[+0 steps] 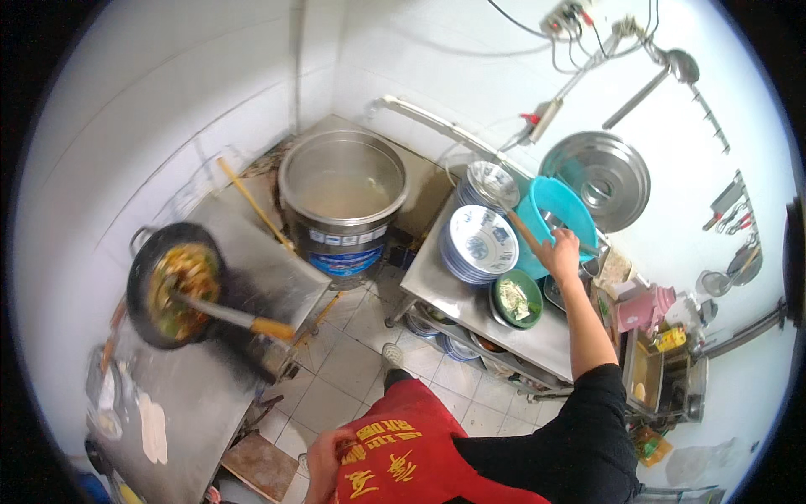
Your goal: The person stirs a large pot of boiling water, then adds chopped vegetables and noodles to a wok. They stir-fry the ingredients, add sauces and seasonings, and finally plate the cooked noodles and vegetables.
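My right hand reaches over the steel side table and is closed around the wooden handle of a strainer or ladle, whose far end lies over a stack of patterned bowls. Just beyond the hand stands a turquoise plastic basin with metal utensils in it. A second bowl stack and a green bowl of shredded vegetables are nearby. At the bottom, my left hand rests by the red apron; its fingers are partly hidden. A wok of food holds a wooden-handled ladle at left.
A large steel pot of cloudy liquid stands in the corner between the stove counter and the side table. A large steel lid leans on the wall. Tiled floor lies between the counters. A pink thermos is at right.
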Tool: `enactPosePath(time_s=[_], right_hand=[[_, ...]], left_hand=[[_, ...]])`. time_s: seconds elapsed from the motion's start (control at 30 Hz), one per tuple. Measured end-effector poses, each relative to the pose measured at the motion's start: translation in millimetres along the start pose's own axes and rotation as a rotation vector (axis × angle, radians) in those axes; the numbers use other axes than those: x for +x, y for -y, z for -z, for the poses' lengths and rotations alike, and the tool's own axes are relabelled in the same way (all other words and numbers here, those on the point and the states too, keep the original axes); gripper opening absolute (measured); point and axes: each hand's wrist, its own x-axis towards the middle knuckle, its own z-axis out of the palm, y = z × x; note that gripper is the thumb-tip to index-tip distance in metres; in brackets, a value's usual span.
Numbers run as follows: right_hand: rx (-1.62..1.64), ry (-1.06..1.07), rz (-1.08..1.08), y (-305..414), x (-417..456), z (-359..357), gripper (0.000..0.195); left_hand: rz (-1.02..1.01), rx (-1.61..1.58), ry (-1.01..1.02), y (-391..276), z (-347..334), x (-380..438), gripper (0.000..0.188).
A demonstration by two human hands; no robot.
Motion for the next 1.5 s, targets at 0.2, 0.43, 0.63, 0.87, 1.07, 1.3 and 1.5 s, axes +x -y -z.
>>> enactPosePath(time_s=[0.2, 0.43, 0.63, 0.87, 1.07, 1.3, 1.5], right_hand=[[1.413, 0.782, -0.827, -63, 31, -50, 0.049], [1.706, 0.827, -0.937, -10, 58, -16, 0.045], [1.885, 0.830, -0.900, -21, 58, 16, 0.057], [1.930, 0.573, -0.748, 15, 29, 60, 0.068], [1.729, 0.371, -0.725, 42, -8, 85, 0.077], [1.715, 0.394, -0.794, 59, -46, 76, 0.084], [1.691, 0.433, -0.683, 79, -37, 54, 0.082]], left_hand=[[-0.239, 0.117, 0.258, -40, -203, 308, 0.063], [0.078, 0.739, 0.141, -81, -314, 467, 0.051], [0.086, 0.662, 0.062, -54, -320, 486, 0.030], [0.241, 0.003, 0.079, -72, -297, 477, 0.019], [0.480, -0.448, 0.035, -108, -221, 494, 0.042], [0.717, -0.903, -0.008, -64, -111, 576, 0.044], [0.520, -0.870, -0.049, -79, -57, 582, 0.041]])
